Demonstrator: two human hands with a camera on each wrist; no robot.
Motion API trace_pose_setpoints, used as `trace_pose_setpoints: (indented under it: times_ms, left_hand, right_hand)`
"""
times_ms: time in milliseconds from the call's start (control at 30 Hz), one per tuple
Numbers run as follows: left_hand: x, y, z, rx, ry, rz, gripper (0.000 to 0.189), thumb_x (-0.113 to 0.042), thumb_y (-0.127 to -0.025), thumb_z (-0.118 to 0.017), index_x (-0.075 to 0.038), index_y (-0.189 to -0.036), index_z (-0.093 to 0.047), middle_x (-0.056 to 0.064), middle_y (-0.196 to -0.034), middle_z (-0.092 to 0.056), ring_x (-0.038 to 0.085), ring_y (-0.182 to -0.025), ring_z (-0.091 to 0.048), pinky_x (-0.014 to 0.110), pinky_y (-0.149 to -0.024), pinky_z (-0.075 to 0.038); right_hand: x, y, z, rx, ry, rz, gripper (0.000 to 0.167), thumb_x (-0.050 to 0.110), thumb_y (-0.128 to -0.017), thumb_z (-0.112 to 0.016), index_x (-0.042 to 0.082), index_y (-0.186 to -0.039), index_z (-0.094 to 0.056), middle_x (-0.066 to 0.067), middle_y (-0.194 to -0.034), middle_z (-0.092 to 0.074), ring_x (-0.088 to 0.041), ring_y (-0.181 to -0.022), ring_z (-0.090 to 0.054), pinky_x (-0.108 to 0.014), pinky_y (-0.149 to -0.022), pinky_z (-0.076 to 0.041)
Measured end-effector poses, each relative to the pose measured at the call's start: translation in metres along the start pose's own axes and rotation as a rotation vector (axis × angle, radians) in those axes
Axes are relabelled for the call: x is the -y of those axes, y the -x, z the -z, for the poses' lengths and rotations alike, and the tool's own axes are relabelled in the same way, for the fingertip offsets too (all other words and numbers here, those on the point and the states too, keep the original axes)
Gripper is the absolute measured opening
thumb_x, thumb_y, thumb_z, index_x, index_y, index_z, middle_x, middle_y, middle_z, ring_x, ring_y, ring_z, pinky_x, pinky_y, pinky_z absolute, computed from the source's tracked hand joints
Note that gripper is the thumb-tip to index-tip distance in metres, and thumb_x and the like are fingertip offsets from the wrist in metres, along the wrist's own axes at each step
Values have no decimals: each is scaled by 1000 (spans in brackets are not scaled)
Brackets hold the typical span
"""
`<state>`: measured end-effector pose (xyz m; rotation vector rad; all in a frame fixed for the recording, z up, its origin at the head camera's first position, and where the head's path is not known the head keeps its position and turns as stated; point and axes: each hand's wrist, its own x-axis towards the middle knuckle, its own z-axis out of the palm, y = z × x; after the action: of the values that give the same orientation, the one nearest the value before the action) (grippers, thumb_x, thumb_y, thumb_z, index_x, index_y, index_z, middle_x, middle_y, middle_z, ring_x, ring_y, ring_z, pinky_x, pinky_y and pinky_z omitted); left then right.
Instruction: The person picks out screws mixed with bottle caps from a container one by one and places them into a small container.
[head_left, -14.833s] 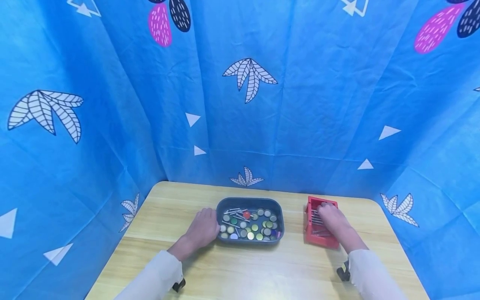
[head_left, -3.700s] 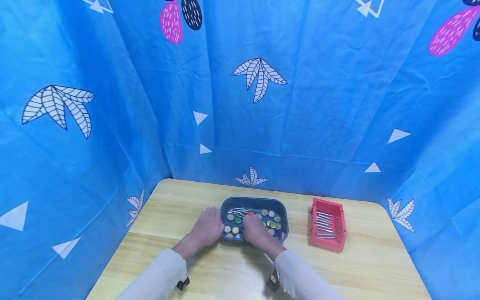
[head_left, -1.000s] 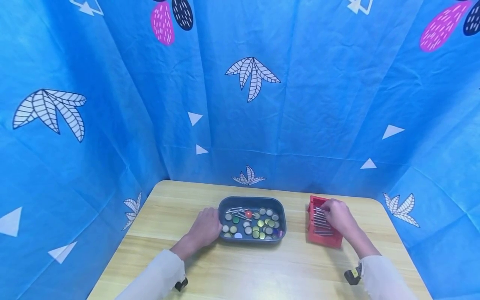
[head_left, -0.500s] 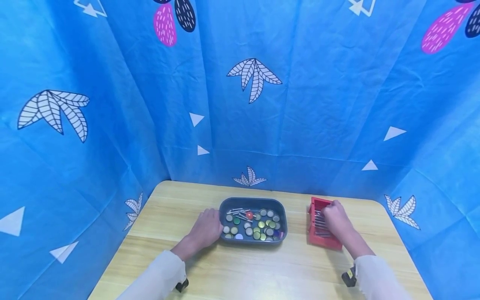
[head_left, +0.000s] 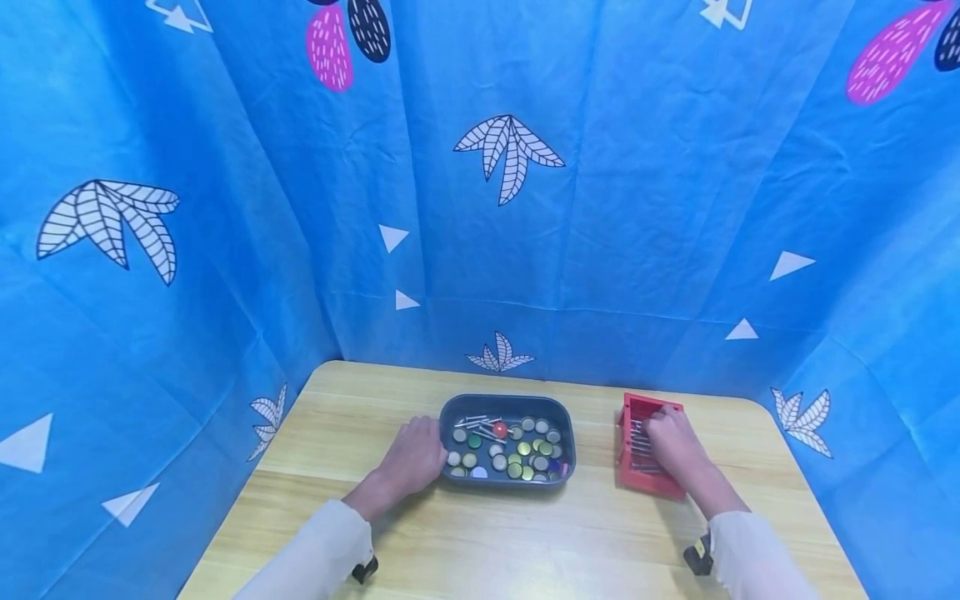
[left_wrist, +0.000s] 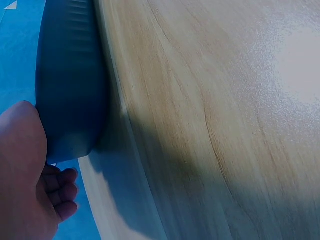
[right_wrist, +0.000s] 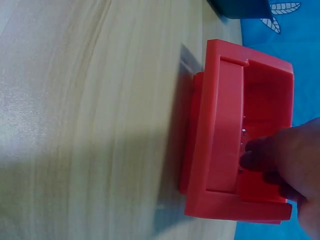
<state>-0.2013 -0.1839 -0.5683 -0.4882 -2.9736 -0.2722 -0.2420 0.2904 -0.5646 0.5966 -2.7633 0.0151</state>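
A dark blue-grey tray (head_left: 555,408) stands mid-table. It holds several gold, silver and coloured bottle caps (head_left: 514,471) and thin silver rods (head_left: 471,423) that look like nails or screws. My left hand (head_left: 408,457) grips the tray's left end; in the left wrist view its thumb (left_wrist: 22,122) presses the wall and the other fingers curl below. To the right is a red plastic bin (head_left: 652,483) with more silver rods (head_left: 641,446) lying side by side. My right hand (head_left: 673,440) reaches into it with bent fingers (right_wrist: 257,152). What lies between its fingertips is hidden.
Both containers stand on a light wood-grain table (head_left: 510,542), with bare wood between them and in front. A blue patterned curtain (head_left: 495,250) hangs close behind the table and at both sides. Each wrist wears a small black camera.
Since 3.7 seconds ago my right hand has moved from the tray to the red bin. Over the last second it has dipped lower into the bin. The left hand stays on the tray.
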Motion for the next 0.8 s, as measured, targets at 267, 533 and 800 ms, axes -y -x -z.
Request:
trace_pose_setpoints:
  times_ms: [267, 533, 800]
  left_hand:
    - [-1, 1, 2, 12, 25, 16, 28, -22, -96, -54, 2, -110, -60, 7, -92, -52, 23, -86, -45, 39, -81, -41]
    - [-1, 1, 3, 15, 15, 10, 31, -22, -97, -54, 4, -114, -60, 7, -93, -52, 22, -87, -43, 37, -82, -40]
    - [0, 1, 1, 14, 28, 11, 30, -21, -97, -55, 3, -114, -60, 6, -92, -51, 22, -87, -43, 38, -83, -40]
  right_hand:
    - [11, -12, 17, 1, -56, -86, 16, -14, -83, -62, -4, -88, -73, -18, -76, -65, -29, -67, -63, -48, -66, -59]
    - [41, -36, 42, -83, -131, -65, 15, -10, -82, -67, -6, -95, -74, -20, -83, -70, -34, -76, -71, -45, -67, -61]
    - [82, -59, 46, -111, -334, -44, 18, -3, -85, -74, -7, -103, -75, -23, -97, -75, -38, -90, -75, -47, -78, -62]
